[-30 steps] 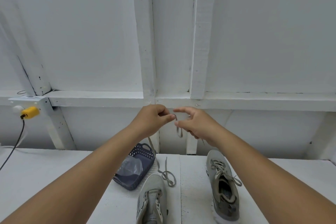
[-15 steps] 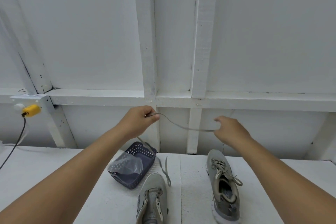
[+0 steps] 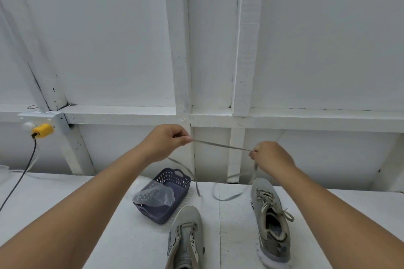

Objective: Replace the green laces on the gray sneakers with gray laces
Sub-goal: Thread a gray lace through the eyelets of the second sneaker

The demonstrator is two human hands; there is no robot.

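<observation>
A gray lace (image 3: pixel 220 144) is stretched taut in the air between my two hands. My left hand (image 3: pixel 166 141) pinches one part of it, my right hand (image 3: pixel 272 156) pinches another. Both loose ends hang down toward the white table (image 3: pixel 65 203). Below stand two gray sneakers. The left sneaker (image 3: pixel 185 238) has open eyelets with no lace. The right sneaker (image 3: pixel 272 223) is laced with a pale lace tied at the top.
A dark blue perforated basket (image 3: pixel 172 183) holding a clear plastic bag (image 3: pixel 154 195) sits just left of the sneakers. A yellow plug (image 3: pixel 42 131) with a black cable hangs at the far left wall. White wooden framing stands behind the table.
My hands were close together a second ago. They have moved apart, drawing the gray lace out straight and taut; the right hand's end now swings down over the table.
</observation>
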